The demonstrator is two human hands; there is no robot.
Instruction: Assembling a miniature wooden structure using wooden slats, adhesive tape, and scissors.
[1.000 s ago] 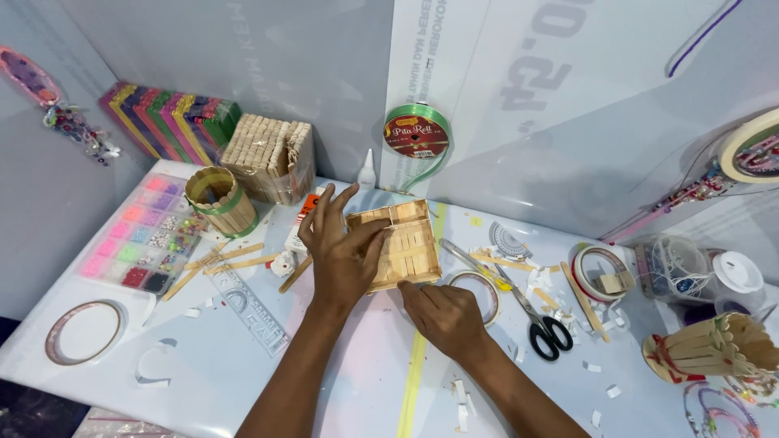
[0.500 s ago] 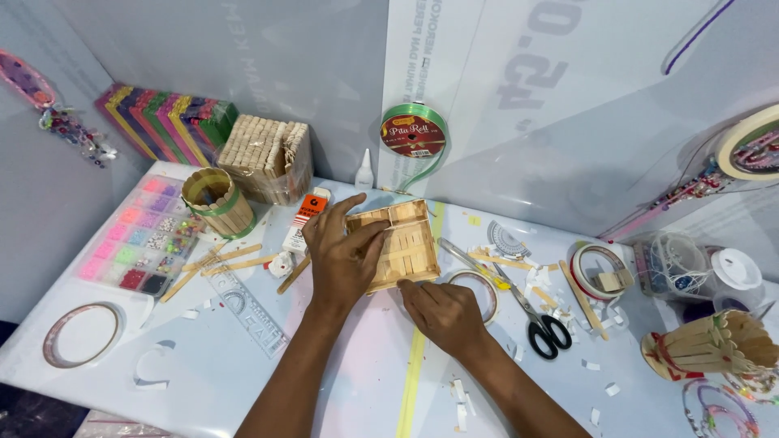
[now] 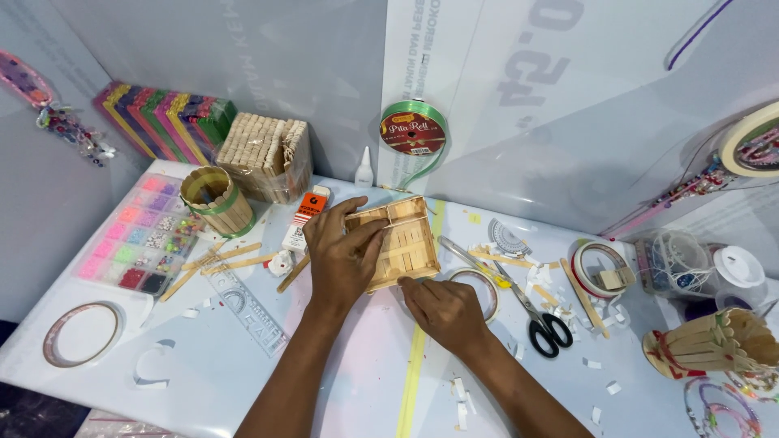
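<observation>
A flat panel of glued wooden craft sticks [image 3: 406, 240] lies on the white table [image 3: 203, 381]. My left hand [image 3: 345, 255] rests palm down on the panel's left half, fingers spread toward its far edge. At the panel's near edge, my right hand [image 3: 442, 308] pinches the lower right corner with curled fingers. Part of the panel is hidden under my left hand.
Around the panel lie scissors [image 3: 535, 316], a tape ring [image 3: 479, 288], a clear ruler [image 3: 243, 308], loose sticks [image 3: 215, 259], a glue tube [image 3: 302, 219], a stick cup [image 3: 215, 199], a stick box [image 3: 266, 154], a bead tray [image 3: 134, 235] and a green ribbon spool [image 3: 414, 130].
My left hand's fingers have drawn closer together on the panel. The panel and my right hand stay in about the same place.
</observation>
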